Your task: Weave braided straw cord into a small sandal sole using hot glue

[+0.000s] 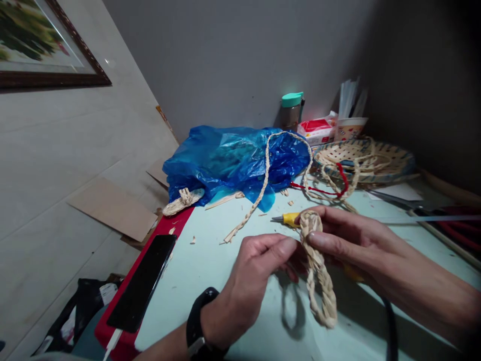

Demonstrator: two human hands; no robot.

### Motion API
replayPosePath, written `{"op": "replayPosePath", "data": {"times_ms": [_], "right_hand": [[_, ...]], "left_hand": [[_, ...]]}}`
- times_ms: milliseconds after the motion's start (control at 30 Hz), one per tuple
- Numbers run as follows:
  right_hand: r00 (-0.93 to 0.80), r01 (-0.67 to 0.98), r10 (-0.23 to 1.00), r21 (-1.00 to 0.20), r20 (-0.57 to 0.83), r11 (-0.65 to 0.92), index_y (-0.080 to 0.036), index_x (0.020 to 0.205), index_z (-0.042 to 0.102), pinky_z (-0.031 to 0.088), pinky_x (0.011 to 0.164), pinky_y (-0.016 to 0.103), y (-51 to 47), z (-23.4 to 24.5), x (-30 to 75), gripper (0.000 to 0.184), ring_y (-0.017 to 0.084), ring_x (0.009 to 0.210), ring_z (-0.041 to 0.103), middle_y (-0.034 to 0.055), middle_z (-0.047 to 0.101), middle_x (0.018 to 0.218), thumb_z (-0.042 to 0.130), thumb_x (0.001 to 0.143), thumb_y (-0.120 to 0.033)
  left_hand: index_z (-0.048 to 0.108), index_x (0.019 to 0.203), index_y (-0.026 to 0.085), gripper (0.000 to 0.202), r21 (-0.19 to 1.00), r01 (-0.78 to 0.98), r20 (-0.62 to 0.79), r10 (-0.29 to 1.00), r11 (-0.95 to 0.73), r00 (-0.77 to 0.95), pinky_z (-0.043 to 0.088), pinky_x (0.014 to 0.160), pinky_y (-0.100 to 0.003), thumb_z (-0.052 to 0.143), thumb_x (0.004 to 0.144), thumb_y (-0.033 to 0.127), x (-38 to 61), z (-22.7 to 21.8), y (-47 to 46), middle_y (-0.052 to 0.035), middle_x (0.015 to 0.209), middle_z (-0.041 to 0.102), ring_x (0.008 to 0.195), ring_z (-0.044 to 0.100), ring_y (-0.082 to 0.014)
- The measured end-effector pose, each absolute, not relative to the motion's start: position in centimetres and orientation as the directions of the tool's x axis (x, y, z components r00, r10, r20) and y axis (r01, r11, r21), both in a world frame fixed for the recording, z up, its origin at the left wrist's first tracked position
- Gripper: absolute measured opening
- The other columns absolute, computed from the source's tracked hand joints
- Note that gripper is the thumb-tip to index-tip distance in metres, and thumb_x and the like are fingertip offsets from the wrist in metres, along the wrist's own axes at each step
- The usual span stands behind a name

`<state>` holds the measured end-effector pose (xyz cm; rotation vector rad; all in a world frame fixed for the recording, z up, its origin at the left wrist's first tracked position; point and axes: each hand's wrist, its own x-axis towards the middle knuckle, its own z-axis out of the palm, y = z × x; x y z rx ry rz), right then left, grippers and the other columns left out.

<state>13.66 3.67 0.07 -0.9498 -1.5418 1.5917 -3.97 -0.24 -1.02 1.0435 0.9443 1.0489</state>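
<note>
My right hand grips a loop of braided straw near its top, thumb in front and fingers behind. The loop hangs down as a long, narrow ring. Close against its left side, my left hand has thumb and fingers pinched together; what is between them, if anything, is hidden. Behind the loop lies a yellow glue gun with a grey nozzle, mostly covered by my right hand. A long thin straw braid runs from the tabletop up over a blue plastic bag.
A woven basket with straw cords stands at the back right, beside scissors and a red cord. A phone lies at the left edge, a small straw piece beyond it. A green-lidded bottle stands behind.
</note>
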Motion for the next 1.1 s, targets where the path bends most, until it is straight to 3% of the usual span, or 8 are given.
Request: {"op": "replayPosePath", "data": {"times_ms": [100, 233, 433, 700, 767, 867, 967, 1100], "right_hand": [[-0.53, -0.073, 0.847, -0.993, -0.041, -0.094, -0.024, 0.108, 0.067, 0.056, 0.076, 0.03, 3.9, -0.1, 13.7, 0.039, 0.025, 0.095, 0.065, 0.0048, 0.066, 0.099, 0.075, 0.084, -0.054], [-0.497, -0.027, 0.868, -0.999, -0.002, -0.018, -0.029, 0.125, 0.068, 0.058, 0.082, 0.035, 4.2, -0.2, 13.9, 0.048, 0.031, 0.105, 0.066, 0.0053, 0.069, 0.104, 0.073, 0.085, -0.056], [-0.471, 0.085, 0.878, -0.987, 0.079, 0.134, -0.034, 0.124, 0.071, 0.06, 0.086, 0.036, 3.9, 0.2, 14.0, 0.044, 0.032, 0.112, 0.064, 0.0046, 0.07, 0.116, 0.07, 0.087, -0.057], [-0.403, 0.046, 0.904, -0.983, 0.145, 0.179, -0.028, 0.119, 0.07, 0.064, 0.073, 0.032, 3.7, 0.7, 13.5, 0.045, 0.031, 0.1, 0.069, 0.008, 0.072, 0.107, 0.075, 0.083, -0.054], [-0.402, 0.042, 0.905, -0.984, 0.141, 0.172, -0.028, 0.123, 0.068, 0.064, 0.075, 0.033, 3.7, 0.3, 13.7, 0.048, 0.031, 0.1, 0.069, 0.0094, 0.07, 0.113, 0.075, 0.084, -0.054], [-0.409, 0.043, 0.902, -0.984, 0.142, 0.174, -0.031, 0.128, 0.065, 0.063, 0.083, 0.034, 3.6, -0.6, 14.0, 0.05, 0.03, 0.104, 0.069, 0.0084, 0.068, 0.122, 0.072, 0.085, -0.057], [-0.398, 0.13, 0.907, -0.97, 0.138, 0.204, -0.037, 0.13, 0.063, 0.06, 0.088, 0.031, 3.4, -1.4, 14.5, 0.047, 0.029, 0.114, 0.064, 0.0034, 0.065, 0.129, 0.069, 0.088, -0.058], [-0.423, 0.318, 0.878, -0.87, 0.225, 0.377, -0.037, 0.111, 0.071, 0.058, 0.089, 0.034, 3.0, -1.8, 15.0, 0.029, 0.03, 0.11, 0.064, 0.0003, 0.068, 0.119, 0.064, 0.092, -0.058]], "left_hand": [[0.067, 0.09, 0.012, 0.016, 0.93, -0.309, -0.131, 0.963, 0.202, 0.234, 0.045, 0.071, -0.027, 0.071, 0.087, 0.027, -3.9, -1.1, -0.1, -0.0021, 0.077, 0.063, 0.069, 0.057, -0.0124], [0.061, 0.096, 0.013, 0.023, 0.86, -0.446, -0.114, 0.946, 0.247, 0.305, 0.047, 0.07, -0.028, 0.077, 0.081, 0.018, -3.6, -1.1, 0.1, -0.0035, 0.083, 0.065, 0.067, 0.058, -0.0109], [0.054, 0.115, 0.017, 0.04, 0.863, -0.449, -0.081, 0.94, 0.233, 0.331, 0.048, 0.068, -0.025, 0.076, 0.082, 0.013, -3.8, -1.5, 0.1, -0.0029, 0.091, 0.067, 0.073, 0.063, -0.0109], [0.045, 0.139, 0.027, 0.072, 0.9, -0.4, -0.057, 0.958, 0.172, 0.282, 0.053, 0.059, -0.024, 0.08, 0.078, 0.015, -3.8, -1.0, -0.2, -0.0001, 0.094, 0.061, 0.065, 0.063, -0.0102], [0.049, 0.138, 0.029, 0.068, 0.922, -0.368, -0.02, 0.964, 0.12, 0.264, 0.052, 0.059, -0.022, 0.079, 0.079, 0.015, -3.8, -0.9, -0.3, -0.0014, 0.097, 0.063, 0.068, 0.062, -0.0102], [0.06, 0.122, 0.027, 0.048, 0.962, -0.274, 0.06, 0.977, -0.002, 0.205, 0.052, 0.07, -0.023, 0.077, 0.08, 0.012, -3.9, -0.6, -0.6, -0.0012, 0.101, 0.065, 0.082, 0.062, -0.0124], [0.059, 0.107, 0.024, 0.033, 0.98, -0.179, 0.114, 0.987, -0.093, 0.11, 0.05, 0.079, -0.026, 0.076, 0.081, 0.013, -4.1, -0.1, -0.9, 0.001, 0.094, 0.063, 0.084, 0.06, -0.0127], [0.052, 0.105, 0.023, 0.03, 0.984, -0.08, 0.16, 0.987, -0.16, -0.012, 0.052, 0.083, -0.029, 0.071, 0.083, 0.014, -4.5, 0.3, -1.1, -0.0003, 0.096, 0.058, 0.087, 0.059, -0.0145]]}}
